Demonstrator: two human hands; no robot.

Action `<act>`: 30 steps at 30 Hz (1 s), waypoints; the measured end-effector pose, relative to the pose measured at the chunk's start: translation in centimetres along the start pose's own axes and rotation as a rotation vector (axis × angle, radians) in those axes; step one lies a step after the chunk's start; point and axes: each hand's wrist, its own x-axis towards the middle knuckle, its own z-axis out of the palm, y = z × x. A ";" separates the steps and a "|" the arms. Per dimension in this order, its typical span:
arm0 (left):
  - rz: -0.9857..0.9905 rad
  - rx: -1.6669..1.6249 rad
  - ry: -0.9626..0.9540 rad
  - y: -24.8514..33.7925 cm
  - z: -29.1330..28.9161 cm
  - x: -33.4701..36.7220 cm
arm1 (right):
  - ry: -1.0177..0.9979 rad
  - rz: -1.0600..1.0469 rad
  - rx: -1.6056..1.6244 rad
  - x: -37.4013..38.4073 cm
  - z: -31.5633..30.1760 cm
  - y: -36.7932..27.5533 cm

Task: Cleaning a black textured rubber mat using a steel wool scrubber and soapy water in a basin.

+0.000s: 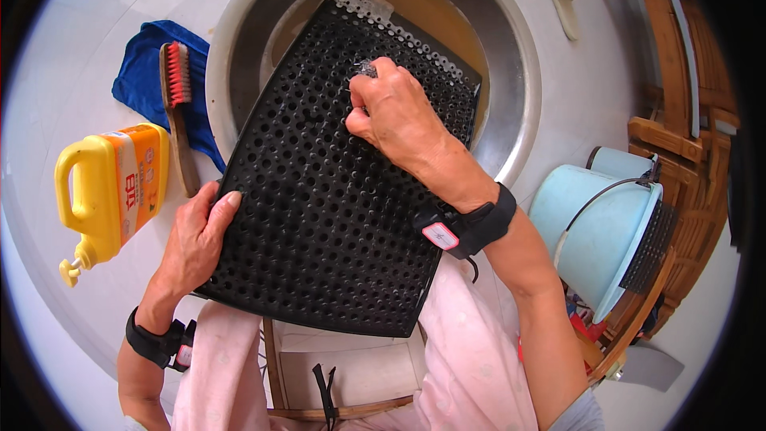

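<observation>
Labelled wristband (488, 222), right grip (399, 116) tight on silvery scourer (368, 69), left grip (195, 231) clamped on black mat (319, 215), printed yellow jug (142, 175).

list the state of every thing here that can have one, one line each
basin, holding murky brown water
black mat, partly over the basin, pale along its far edge
left grip, closed on the mat's left edge
scrubber, held, mostly hidden
right grip, closed on the scrubber
blue cloth, crumpled
brush, bristles facing right
yellow jug, pump fitted
blue bucket, handle down against its side
</observation>
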 end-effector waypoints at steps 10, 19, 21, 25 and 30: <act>0.068 -0.025 0.056 0.1 0.4 0.1 | -0.152 -0.132 0.340 -2.8 -2.7 0.7; 0.032 -0.021 0.026 0.3 0.2 -0.1 | 0.205 0.030 0.154 -0.1 -4.2 3.9; 0.000 -0.006 -0.008 0.6 -0.1 -0.1 | 0.148 -0.019 0.166 1.5 -3.5 4.2; -0.034 0.005 -0.053 0.8 -0.3 -0.1 | 0.037 -0.104 0.121 3.5 -1.9 4.1; -0.053 0.023 -0.091 0.8 -0.5 0.1 | -0.129 -0.129 -0.004 5.0 -1.2 4.0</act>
